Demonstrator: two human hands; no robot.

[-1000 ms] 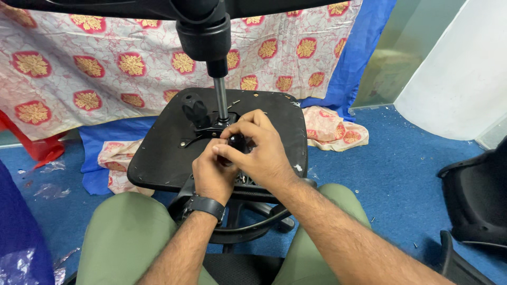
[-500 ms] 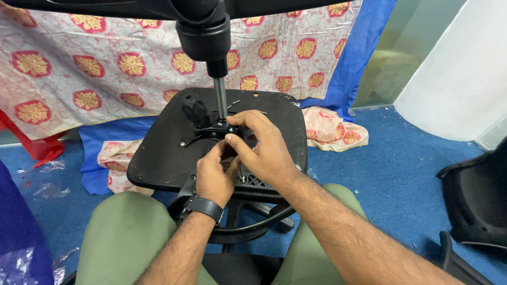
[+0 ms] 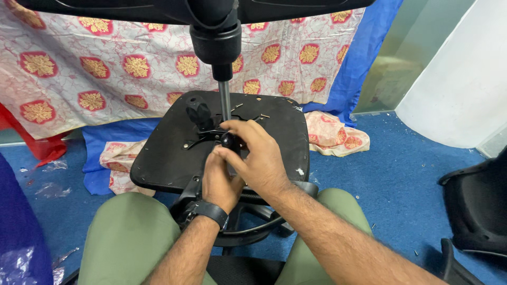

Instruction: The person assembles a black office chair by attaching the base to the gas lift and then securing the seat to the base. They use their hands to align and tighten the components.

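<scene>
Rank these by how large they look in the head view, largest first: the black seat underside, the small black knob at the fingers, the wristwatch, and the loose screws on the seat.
1. Black seat underside
2. Wristwatch; it is nearer the camera, which enlarges it
3. Small black knob at the right hand
4. Loose screws, smallest

A blue carpet (image 3: 412,174) covers the floor, littered with small scraps. A floral pink-and-white cloth (image 3: 105,79) hangs behind over a blue sheet (image 3: 364,58). A white wall (image 3: 459,79) rises at right beside a black chair (image 3: 475,211).
</scene>
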